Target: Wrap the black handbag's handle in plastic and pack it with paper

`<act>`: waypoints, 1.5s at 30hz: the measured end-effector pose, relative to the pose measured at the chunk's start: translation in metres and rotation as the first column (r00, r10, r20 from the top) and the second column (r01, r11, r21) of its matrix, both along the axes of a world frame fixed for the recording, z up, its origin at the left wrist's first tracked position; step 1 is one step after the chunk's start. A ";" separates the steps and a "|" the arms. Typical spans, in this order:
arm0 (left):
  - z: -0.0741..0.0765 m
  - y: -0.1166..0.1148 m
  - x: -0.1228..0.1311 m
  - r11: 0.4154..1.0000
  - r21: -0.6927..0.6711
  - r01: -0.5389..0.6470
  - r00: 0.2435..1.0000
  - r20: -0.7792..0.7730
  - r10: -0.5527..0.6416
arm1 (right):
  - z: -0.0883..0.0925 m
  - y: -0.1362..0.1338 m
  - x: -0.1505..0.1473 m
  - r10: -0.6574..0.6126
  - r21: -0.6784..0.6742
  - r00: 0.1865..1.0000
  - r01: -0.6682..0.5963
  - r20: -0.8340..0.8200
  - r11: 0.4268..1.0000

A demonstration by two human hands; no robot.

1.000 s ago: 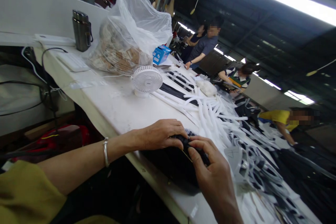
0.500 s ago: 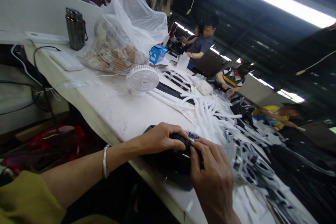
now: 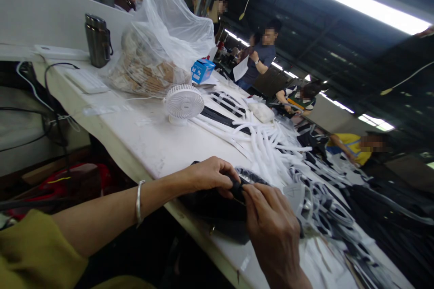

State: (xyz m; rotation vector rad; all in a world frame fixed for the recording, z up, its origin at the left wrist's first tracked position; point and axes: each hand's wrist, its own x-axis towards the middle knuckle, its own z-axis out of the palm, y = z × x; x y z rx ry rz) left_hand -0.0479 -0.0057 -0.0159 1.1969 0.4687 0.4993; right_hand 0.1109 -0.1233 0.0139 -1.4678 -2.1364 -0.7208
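At the table's near edge lies a dark item [image 3: 217, 212], perhaps a bag, with a small shiny metal piece low on its side. My left hand [image 3: 212, 175] is closed, thumb and fingers pinching a short black piece [image 3: 237, 189] above it. My right hand [image 3: 271, 212] comes in from the right, its fingertips pressed on the same black piece, close against the left fingers. What exactly the black piece is cannot be made out. The hands hide part of the dark item.
A white fan [image 3: 184, 103] stands beyond my hands, with white padded strips [image 3: 266, 144] to its right. Further back are a clear bag of scraps [image 3: 149, 63], a blue box [image 3: 202, 71] and a dark flask [image 3: 98, 40]. Several co-workers are along the table's far side.
Both hands stay together at the black piece, with slight finger movement; the left fingers are more curled over it. In the background a standing person has lifted a white sheet.
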 end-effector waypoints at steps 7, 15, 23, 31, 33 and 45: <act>0.001 0.004 -0.003 0.994 -0.020 -0.109 0.994 0.012 0.109 | 0.003 -0.002 -0.011 -0.006 -0.055 0.998 0.003 -0.055 0.998; -0.008 0.006 -0.008 0.999 0.037 -0.039 0.994 0.107 0.035 | 0.005 0.001 -0.005 0.007 -0.077 0.970 -0.027 -0.244 0.997; -0.013 0.008 -0.006 0.999 0.036 0.006 0.995 0.103 -0.010 | -0.003 0.006 -0.010 -0.004 -0.041 0.995 0.000 -0.096 0.999; -0.017 0.009 0.000 0.997 0.078 0.020 0.998 0.049 -0.024 | -0.016 0.008 -0.007 0.021 -0.037 0.988 -0.027 -0.155 0.999; -0.020 0.009 0.001 0.998 0.053 0.040 0.998 0.055 -0.043 | -0.018 0.010 -0.006 0.034 -0.030 0.984 -0.040 -0.174 0.999; -0.029 0.009 0.004 0.995 0.064 0.075 0.996 0.042 -0.078 | -0.012 0.006 0.000 0.090 -0.151 0.996 -0.092 -0.025 0.984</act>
